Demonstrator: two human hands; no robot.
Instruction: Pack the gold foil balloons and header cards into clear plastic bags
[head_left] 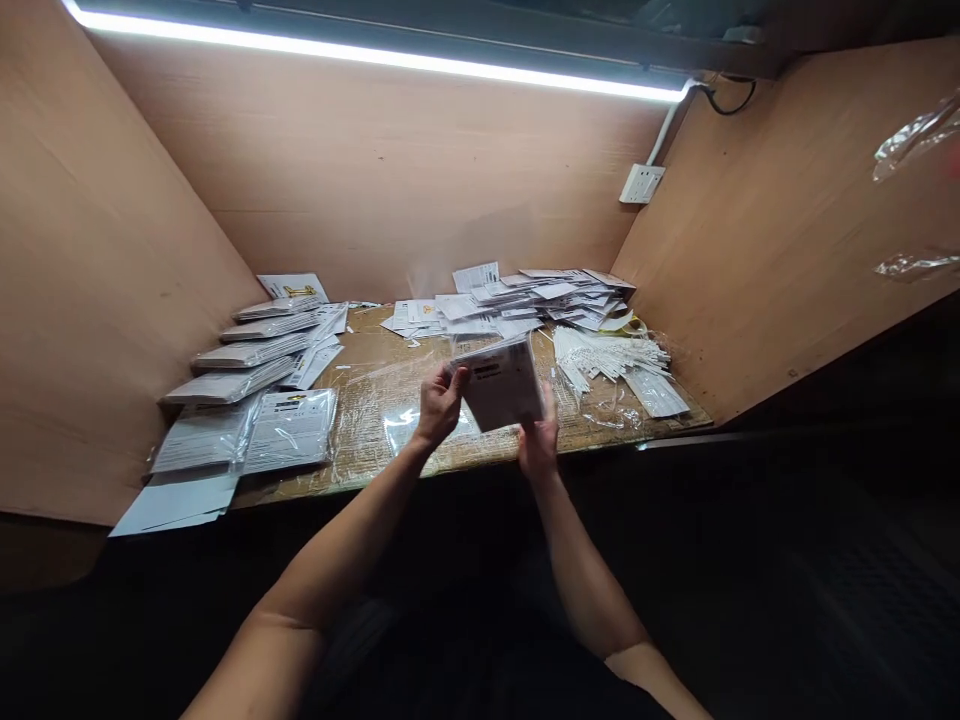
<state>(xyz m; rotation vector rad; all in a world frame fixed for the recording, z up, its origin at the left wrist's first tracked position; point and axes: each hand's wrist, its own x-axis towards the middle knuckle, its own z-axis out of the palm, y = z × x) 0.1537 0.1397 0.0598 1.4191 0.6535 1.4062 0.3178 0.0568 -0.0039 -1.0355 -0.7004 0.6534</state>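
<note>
Above the front of the worktop (360,420), a stack of printed cards (501,390) is held up between my two hands, tilted. My left hand (440,402) pinches its left edge with the thumb in front. My right hand (541,435) grips the lower right corner; its thumb lies along the side and some fingers are behind the stack. A clear plastic bag (401,428) lies flat just below my left hand. To the right of my right hand is a fanned heap of thin white strips (604,355).
Bagged card packs (289,430) are piled in rows along the left wall. A loose heap of printed cards (525,300) lies at the back right. Wooden panels enclose three sides, with a light tube (375,52) above and a wall socket (642,184) at the right.
</note>
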